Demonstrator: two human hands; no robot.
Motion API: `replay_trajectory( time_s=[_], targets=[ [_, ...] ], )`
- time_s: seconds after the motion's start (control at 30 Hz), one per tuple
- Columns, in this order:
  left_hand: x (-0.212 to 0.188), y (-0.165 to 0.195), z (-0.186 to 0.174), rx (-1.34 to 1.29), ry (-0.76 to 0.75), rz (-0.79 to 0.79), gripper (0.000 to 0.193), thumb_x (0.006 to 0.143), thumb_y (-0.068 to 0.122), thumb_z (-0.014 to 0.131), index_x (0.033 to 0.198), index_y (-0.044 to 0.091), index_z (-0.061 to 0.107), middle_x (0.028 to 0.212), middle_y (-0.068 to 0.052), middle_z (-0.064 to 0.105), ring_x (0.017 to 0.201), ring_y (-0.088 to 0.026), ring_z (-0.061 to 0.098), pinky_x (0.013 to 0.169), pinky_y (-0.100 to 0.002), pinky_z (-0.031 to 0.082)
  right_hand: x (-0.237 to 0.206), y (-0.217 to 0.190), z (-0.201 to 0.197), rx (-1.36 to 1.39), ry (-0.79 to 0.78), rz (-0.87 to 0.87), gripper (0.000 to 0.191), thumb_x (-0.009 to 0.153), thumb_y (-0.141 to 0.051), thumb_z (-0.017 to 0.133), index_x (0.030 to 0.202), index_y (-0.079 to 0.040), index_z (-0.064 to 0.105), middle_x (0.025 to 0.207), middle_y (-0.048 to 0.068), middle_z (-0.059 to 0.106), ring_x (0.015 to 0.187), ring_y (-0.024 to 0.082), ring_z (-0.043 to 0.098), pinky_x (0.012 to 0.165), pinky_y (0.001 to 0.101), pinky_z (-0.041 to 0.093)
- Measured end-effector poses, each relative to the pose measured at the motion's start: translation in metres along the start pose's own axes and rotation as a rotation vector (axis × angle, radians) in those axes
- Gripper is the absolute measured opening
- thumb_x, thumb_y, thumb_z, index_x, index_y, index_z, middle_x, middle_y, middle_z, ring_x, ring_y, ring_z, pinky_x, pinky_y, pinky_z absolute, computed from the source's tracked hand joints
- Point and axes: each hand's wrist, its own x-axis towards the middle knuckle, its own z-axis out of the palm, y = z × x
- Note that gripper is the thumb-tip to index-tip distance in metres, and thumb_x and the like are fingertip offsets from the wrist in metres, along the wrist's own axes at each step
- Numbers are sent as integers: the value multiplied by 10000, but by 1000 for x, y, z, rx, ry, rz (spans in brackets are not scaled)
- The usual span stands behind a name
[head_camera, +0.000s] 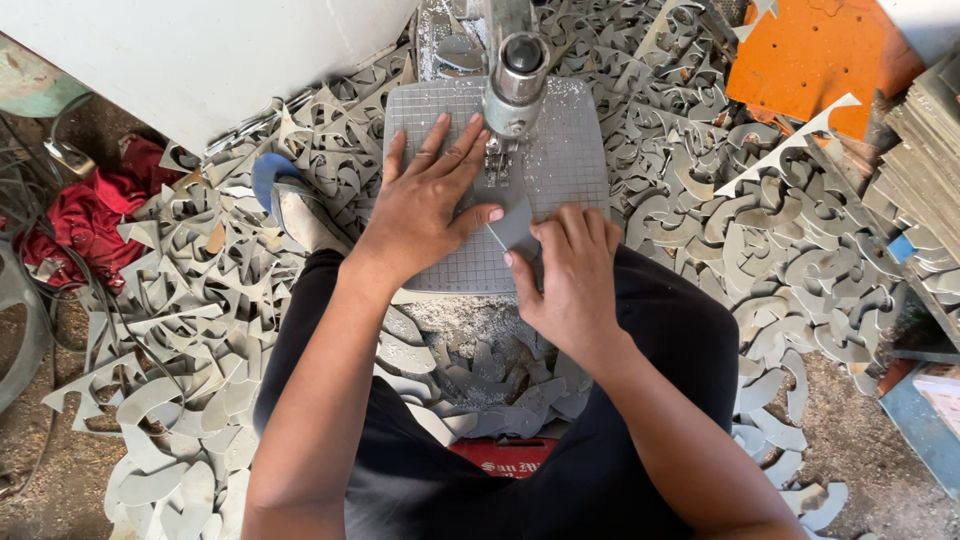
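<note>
Grey offcuts (470, 385) heaped on the floor nearest, right hand (572, 275) pinched on a small grey piece (512, 225) (a thin flat cut-out), left hand (425, 200) spread flat beside it, both pressed to the gridded machine table (570, 165), blade head (515, 75) behind, orange board (810, 55) farthest.

Small flat grey piece (515, 225) on gridded plate (570, 150)

Two hands, left (425, 205) and right (570, 270), on one grid plate (570, 165); one saw head (515, 75) at twelve o'clock; one orange board (810, 55) at two; grey offcuts (800, 250) beyond counting.
</note>
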Motion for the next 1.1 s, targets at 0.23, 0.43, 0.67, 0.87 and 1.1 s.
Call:
replay_trajectory(
  time_s=[0.23,0.43,0.67,0.87,1.1],
  targets=[
    [3,-4,-4,-52,25,-3,812,894,505,697,1565,140,424,1654,-53,333,1556,-337,155,1228,-630,32,-1,-17,10,-19,67,21,304,870,-209,790,1015,7,633,1029,147,552,1006,339,525,949,504,357],
    [-2,0,-3,-62,116,-20,719,891,444,752,1497,126,529,1617,-78,419,1553,-345,201,1222,-641,64,-1,-22,14,-26,111,45,318,879,-228,797,1013,8,631,1025,149,557,1011,328,528,961,495,355],
    [-18,18,4,-42,288,-89,384,901,342,790,1191,100,722,1425,-47,648,1509,-304,439,1267,-578,217,0,-25,16,-48,99,60,329,879,-254,806,1004,-3,634,1029,139,564,1002,324,525,949,497,348],
    [-31,36,7,71,276,-48,516,869,420,793,1229,54,737,1456,-87,627,1425,-325,485,1206,-600,232,3,-22,10,-62,34,28,335,865,-264,802,1039,-15,661,1080,128,550,1052,327,522,977,501,358],
    [-35,42,-1,111,192,-37,801,784,560,781,1359,19,645,1527,-102,526,1445,-378,410,1182,-641,209,-1,0,-12,65,-76,-50,381,880,-231,739,1175,7,701,1216,141,544,1186,375,486,1080,518,340]
  ],
)
